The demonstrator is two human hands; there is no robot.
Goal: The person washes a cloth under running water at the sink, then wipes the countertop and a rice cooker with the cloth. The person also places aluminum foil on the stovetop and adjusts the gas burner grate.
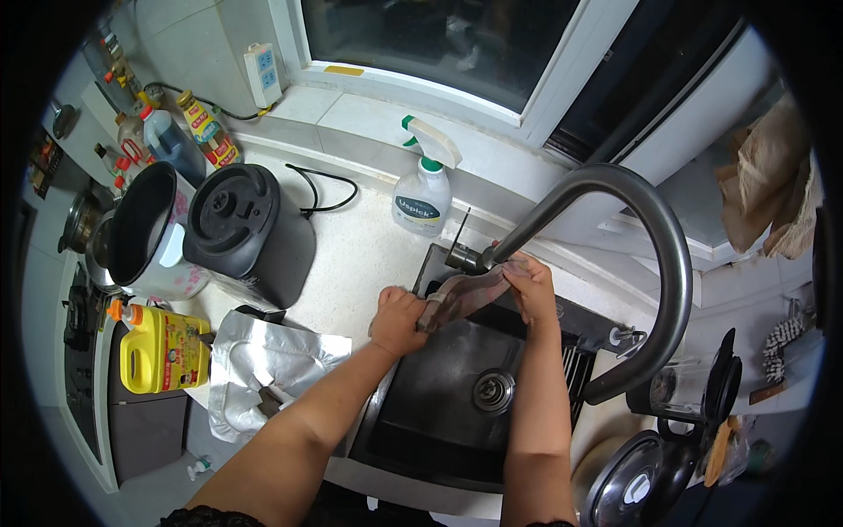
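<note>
Stretched between my two hands is a thin, pinkish-grey striped cloth (467,297), above the far edge of the dark sink (430,400). My left hand (398,321) is closed in a fist on the cloth's left end, by the sink's left rim. Close to the base of the dark grey faucet (672,255), my right hand (530,286) pinches the other end. Some of its fingers are hidden behind the cloth. A round drain (493,391) shows in the sink below my hands.
A spray bottle (422,200) stands behind the sink. To the left are a black lidded appliance (250,233), a pot (140,233), a yellow jug (165,349) and a silver foil sheet (303,351). A glass-lidded pan (623,483) sits at right, under the faucet's arch.
</note>
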